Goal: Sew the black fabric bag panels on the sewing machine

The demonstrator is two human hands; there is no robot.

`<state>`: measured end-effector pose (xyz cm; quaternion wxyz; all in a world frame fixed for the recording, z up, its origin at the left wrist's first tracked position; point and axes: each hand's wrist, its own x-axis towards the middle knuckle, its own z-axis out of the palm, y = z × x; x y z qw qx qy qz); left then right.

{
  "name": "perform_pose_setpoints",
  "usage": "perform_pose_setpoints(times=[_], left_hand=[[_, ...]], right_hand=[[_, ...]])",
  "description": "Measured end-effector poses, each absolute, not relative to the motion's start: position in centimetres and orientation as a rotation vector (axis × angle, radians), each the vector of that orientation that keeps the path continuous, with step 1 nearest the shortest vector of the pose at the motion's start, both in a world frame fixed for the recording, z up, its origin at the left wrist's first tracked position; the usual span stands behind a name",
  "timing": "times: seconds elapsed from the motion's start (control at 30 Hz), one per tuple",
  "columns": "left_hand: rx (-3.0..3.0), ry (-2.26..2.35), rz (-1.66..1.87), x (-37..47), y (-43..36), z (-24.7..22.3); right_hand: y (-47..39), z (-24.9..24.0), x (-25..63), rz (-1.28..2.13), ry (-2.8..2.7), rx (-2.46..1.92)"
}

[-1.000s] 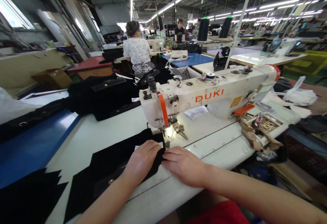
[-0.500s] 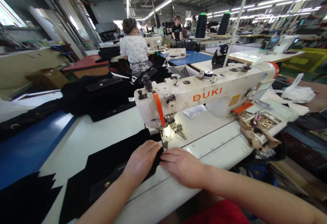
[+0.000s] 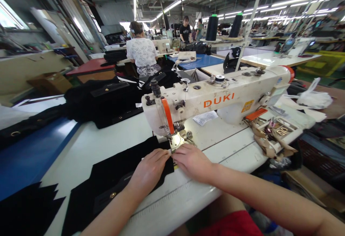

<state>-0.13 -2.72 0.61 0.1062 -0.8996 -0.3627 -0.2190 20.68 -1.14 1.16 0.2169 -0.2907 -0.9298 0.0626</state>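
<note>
A black fabric piece [image 3: 107, 171] with a gold eyelet lies on the white machine bed, its right edge near the lit needle area [image 3: 175, 140] of the sewing machine [image 3: 194, 99]. My left hand [image 3: 151, 167] presses on the fabric, thumb and fingers together at a small white piece by its edge. Beside it, my right hand [image 3: 191, 162] rests at the fabric's right edge, just in front of the presser foot. Its fingers are together, and what they pinch, if anything, is hidden.
Black pieces are heaped behind left [image 3: 107, 96], with another stack at lower left [image 3: 27, 207]. A tray [image 3: 289, 133] of straps and buckles sits right. Thread cones [image 3: 212, 28] stand behind. A person [image 3: 141, 49] sits ahead, facing away.
My right hand has moved up toward the needle area, baring the fabric's lower right corner. My left hand has barely moved. The seated person's head has turned.
</note>
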Motion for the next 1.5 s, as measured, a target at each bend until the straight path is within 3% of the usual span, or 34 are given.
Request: perform_pose_setpoints(times=[0.43,1.5], left_hand=[[-2.688,-1.352,-0.503,-0.2,-4.0,0.3],[-2.708,-1.357,-0.506,0.0,-1.7,0.4]], right_hand=[[1.7,1.0,20.3,-0.057,-2.722,-0.748],[2.9,0.6,20.5,-0.074,-2.69,-0.781]])
